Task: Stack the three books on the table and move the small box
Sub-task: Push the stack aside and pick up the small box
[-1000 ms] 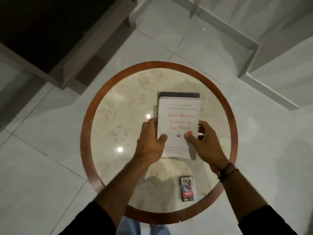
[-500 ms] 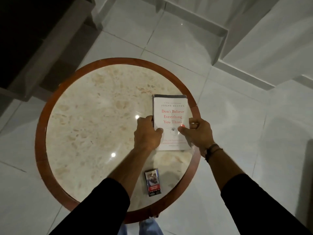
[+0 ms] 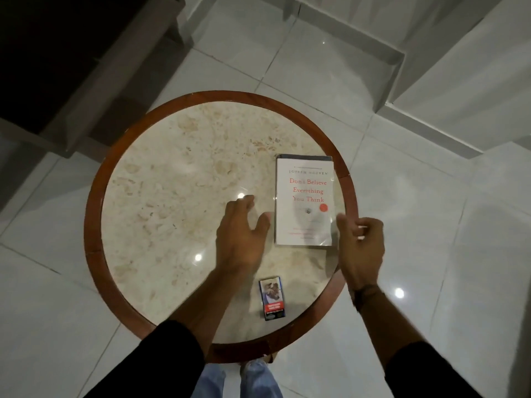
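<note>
Books (image 3: 304,201): stacked flat on desk (image 3: 172,182), between both hands
Left fingers (image 3: 244,202): spread, empty
Right fingers (image 3: 349,222): curled loosely, empty
Box (image 3: 272,298): just behind left hand (image 3: 241,239)

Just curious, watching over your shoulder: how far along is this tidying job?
The books look stacked: a white one on top, a darker edge showing beneath. The left hand and right hand are open, holding nothing. The small box lies untouched near the table edge, so moving it remains.

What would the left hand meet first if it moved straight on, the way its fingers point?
Probably only bare table top: the left hand points up the picture, and the white book lies to its right.
</note>
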A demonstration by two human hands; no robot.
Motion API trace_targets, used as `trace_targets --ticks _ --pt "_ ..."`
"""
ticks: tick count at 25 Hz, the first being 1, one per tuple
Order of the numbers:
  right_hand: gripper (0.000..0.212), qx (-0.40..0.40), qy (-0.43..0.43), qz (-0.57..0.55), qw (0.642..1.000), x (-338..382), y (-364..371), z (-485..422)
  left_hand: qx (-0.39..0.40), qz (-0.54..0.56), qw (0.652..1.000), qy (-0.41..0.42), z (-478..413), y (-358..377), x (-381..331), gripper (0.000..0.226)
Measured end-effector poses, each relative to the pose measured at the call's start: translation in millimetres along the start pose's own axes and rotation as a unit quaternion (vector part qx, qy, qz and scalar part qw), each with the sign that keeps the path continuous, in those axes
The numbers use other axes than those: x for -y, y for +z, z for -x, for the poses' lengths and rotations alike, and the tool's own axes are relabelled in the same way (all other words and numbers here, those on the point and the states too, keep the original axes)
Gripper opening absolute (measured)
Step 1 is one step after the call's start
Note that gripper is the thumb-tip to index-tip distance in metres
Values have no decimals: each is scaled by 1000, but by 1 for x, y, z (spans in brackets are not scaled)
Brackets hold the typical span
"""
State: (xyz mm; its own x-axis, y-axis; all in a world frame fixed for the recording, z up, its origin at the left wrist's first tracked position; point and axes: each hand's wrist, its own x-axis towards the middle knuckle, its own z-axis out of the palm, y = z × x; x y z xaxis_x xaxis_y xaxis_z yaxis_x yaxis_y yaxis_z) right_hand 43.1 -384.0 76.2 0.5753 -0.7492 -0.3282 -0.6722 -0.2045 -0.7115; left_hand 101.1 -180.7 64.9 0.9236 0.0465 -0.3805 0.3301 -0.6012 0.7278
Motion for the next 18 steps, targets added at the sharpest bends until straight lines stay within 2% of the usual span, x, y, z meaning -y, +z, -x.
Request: trace_targets --ticks 1,3,5,7,10,12,15,18 --pt "34 -6 -50 25 998 -9 -2 25 -21 -21 999 34 10 -13 19 49" --pt "26 48 -115 77 989 -28 -1 78 -61 -106 989 80 23 -44 65 54" --pt "28 120 -127 136 975 -43 10 123 -78 -192 975 85 25 -77 107 64" --pt "35 152 -112 199 962 -53 25 151 -76 -252 961 82 17 -106 140 69" --pt "54 140 -79 234 959 -62 42 171 -78 -332 936 86 0 -139 172 71" --pt "62 123 -79 254 956 -65 50 177 -68 -345 932 84 -11 -154 188 73" --pt "65 98 -70 279 953 -64 58 177 -58 -364 925 95 -20 -161 206 75" --pt "63 84 -59 291 951 -63 62 180 -85 -367 919 119 -21 -159 216 71"
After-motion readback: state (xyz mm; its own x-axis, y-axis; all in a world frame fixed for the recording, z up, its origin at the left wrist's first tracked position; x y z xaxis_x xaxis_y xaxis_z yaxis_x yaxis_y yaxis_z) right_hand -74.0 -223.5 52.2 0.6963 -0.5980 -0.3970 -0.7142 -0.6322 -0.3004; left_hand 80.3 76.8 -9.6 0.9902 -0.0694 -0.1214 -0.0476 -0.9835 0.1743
